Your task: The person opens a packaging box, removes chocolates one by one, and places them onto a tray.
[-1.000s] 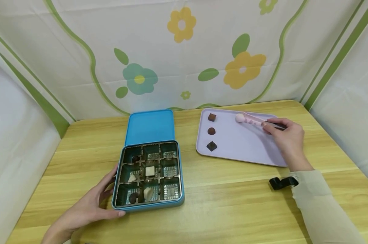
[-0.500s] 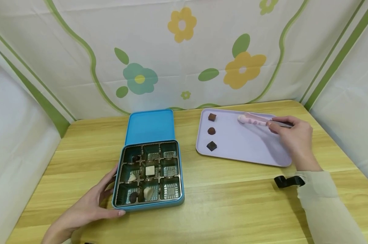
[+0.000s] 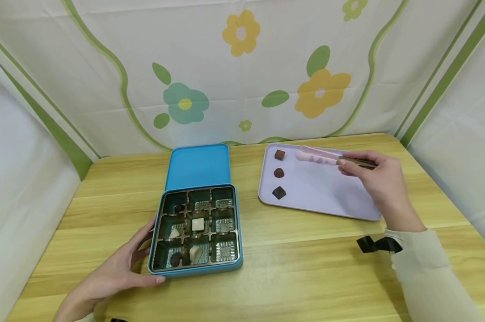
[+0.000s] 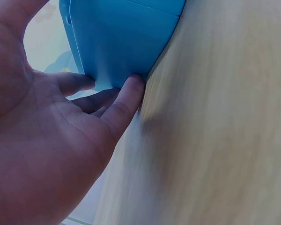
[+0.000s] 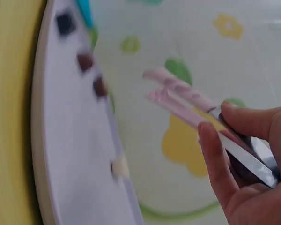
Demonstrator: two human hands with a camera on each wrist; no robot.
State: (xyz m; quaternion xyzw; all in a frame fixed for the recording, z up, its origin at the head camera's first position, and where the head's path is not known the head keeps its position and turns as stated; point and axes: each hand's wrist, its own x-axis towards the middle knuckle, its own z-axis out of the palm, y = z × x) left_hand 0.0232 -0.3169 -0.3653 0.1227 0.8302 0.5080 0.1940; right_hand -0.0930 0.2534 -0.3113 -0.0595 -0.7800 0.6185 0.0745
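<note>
A blue tin box (image 3: 236, 267) with a divided dark tray inside stands at the left of the table. Several of its compartments hold chocolates, among them a white square chocolate (image 3: 198, 224) in the middle one. My left hand (image 3: 117, 273) holds the box's front left corner, thumb at the front, fingers against the side (image 4: 126, 101). Over a lilac tray (image 3: 326, 192), my right hand (image 3: 381, 183) grips metal tongs (image 3: 316, 155) with pink tips. The tips stand apart with nothing seen between them in the right wrist view. A cream-coloured chocolate (image 5: 120, 167) lies near the tray's edge there.
On the lilac tray's left side lie a brown cube chocolate (image 3: 280, 154), a round brown chocolate (image 3: 279, 173) and a dark square chocolate (image 3: 279, 192). The blue lid (image 3: 198, 167) lies behind the box. A flowered curtain (image 3: 242, 76) hangs along the table's back.
The right hand with the tongs shifted right, then back left, and the tongs' tips now reach farther left over the tray. The left hand and the box have stayed in place.
</note>
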